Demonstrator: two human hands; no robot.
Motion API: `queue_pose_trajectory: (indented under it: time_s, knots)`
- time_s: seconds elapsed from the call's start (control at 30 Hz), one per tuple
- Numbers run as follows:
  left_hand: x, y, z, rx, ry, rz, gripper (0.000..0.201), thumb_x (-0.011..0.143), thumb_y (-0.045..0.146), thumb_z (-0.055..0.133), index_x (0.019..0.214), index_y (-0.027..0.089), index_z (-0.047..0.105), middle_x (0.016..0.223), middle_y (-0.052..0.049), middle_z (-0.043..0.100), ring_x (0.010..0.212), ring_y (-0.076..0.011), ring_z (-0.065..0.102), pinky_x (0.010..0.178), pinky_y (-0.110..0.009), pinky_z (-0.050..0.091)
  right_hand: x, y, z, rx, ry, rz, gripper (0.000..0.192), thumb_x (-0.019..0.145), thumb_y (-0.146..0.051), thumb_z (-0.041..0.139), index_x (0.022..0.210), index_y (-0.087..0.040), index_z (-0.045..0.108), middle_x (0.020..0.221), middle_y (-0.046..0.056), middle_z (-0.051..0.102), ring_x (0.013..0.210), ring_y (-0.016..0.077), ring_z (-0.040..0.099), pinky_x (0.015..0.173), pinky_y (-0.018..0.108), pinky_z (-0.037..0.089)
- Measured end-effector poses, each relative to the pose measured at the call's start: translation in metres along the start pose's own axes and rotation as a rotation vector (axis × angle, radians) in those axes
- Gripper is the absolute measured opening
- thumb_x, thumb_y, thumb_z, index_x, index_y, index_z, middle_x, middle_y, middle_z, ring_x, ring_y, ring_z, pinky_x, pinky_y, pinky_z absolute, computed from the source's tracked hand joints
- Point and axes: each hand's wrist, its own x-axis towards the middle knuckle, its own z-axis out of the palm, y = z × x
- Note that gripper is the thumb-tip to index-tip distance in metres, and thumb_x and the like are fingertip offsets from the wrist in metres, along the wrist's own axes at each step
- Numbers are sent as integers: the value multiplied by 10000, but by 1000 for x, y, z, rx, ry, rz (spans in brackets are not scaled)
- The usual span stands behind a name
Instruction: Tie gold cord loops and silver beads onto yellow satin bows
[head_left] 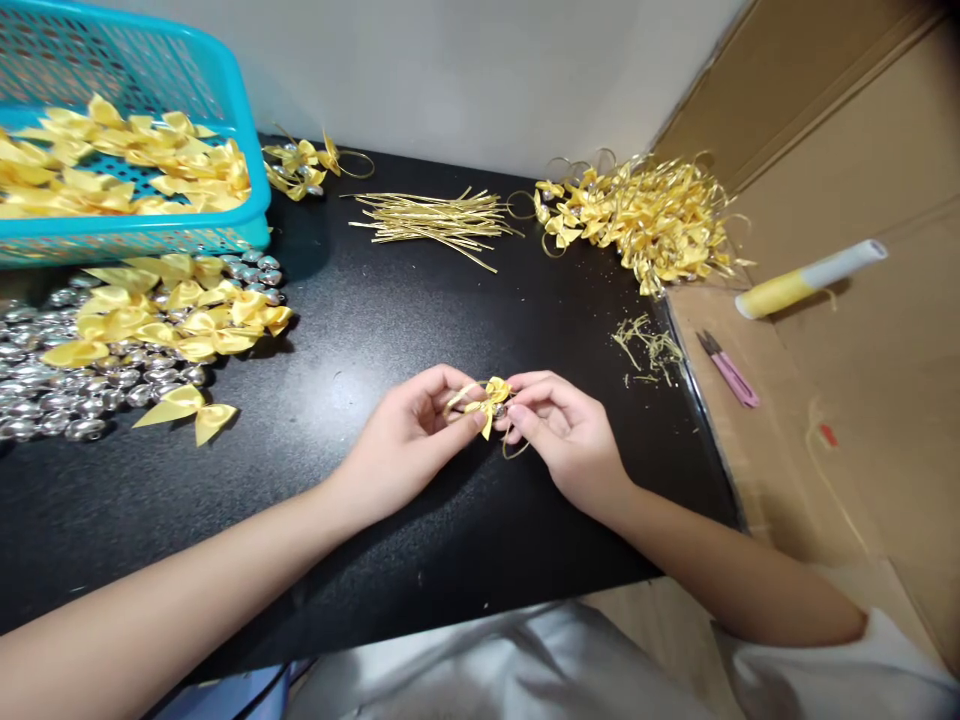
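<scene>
The black table point(390, 330) is the biggest thing here. There is one. At the far left sits one blue basket point(150, 235) with a heap of yellow ribbon bows inside, too many to count.

At the far right lies a big pile of finished bows with gold loops point(645, 215), also too many to count. On the left, near the basket, lies a spread of shiny silver beads point(52, 395) with loose yellow bows point(180, 310) on top. I count about ten loose bows, and one more lies alone nearer the person. Far in the middle is one bundle of gold wire ties point(435, 218). Just past the basket's corner is a small bunch of bows with loops point(304, 160), maybe three.

On the cardboard at the right lie one yellow and white tube point(810, 278) and one pair of pink snips point(729, 372). Little gold scraps point(649, 345) lie at the table's right edge.

Near the middle, both hands meet. The left hand point(405, 440) pinches one small yellow bow point(491, 395) with its fingertips closed on it. The right hand point(562, 430) pinches the gold wire point(514, 450) at the bow, fingers tight.

It looks like the wire is being tied onto the bow. The next move likely needs a small, careful twist, with the bow held steady.
</scene>
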Motion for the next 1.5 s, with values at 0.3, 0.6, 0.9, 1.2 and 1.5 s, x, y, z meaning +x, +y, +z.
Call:
queue_pose_trajectory:
  time_s: [0.3, 0.6, 0.9, 1.2, 1.5]
  knots:
    - [-2, -8, -2, 194, 16, 97, 111, 865, 239, 634, 898, 182, 544, 810, 9, 653, 746, -110, 610, 673, -207, 469, 0, 0, 1, -59, -5, -29, 55, 825, -231, 684, 791, -187, 685, 1198, 77, 629, 821, 119, 678, 658, 234, 589]
    - [-3, -5, -3, 430, 63, 198, 127, 846, 269, 652, 898, 154, 639, 930, -55, 701, 820, -157, 665, 731, -263, 535, 1, 4, 2, -51, 40, -99, 77, 806, -253, 706, 759, -196, 684, 911, 45, 661, 877, 146, 671, 717, 254, 598]
    - [-2, 4, -4, 672, 83, 313, 110, 843, 238, 642, 861, 140, 687, 866, -47, 699, 771, -139, 642, 701, -242, 519, -1, 3, 2, -95, -1, -124, 52, 815, -165, 676, 790, -206, 695, 936, 42, 662, 877, 142, 678, 735, 259, 609]
    - [-1, 5, -6, 631, 40, 281, 112, 847, 255, 632, 850, 149, 671, 817, -36, 662, 738, -140, 616, 679, -254, 515, -1, 1, 0, -151, -23, -124, 32, 820, -222, 687, 795, -202, 688, 943, 53, 677, 872, 154, 684, 732, 280, 620]
    - [-3, 10, -4, 774, 75, 398, 109, 845, 238, 611, 778, 172, 665, 776, -26, 601, 711, -133, 566, 645, -241, 461, -2, 0, 0, -164, -47, -143, 48, 836, -182, 665, 799, -203, 687, 950, 59, 680, 889, 165, 696, 753, 301, 624]
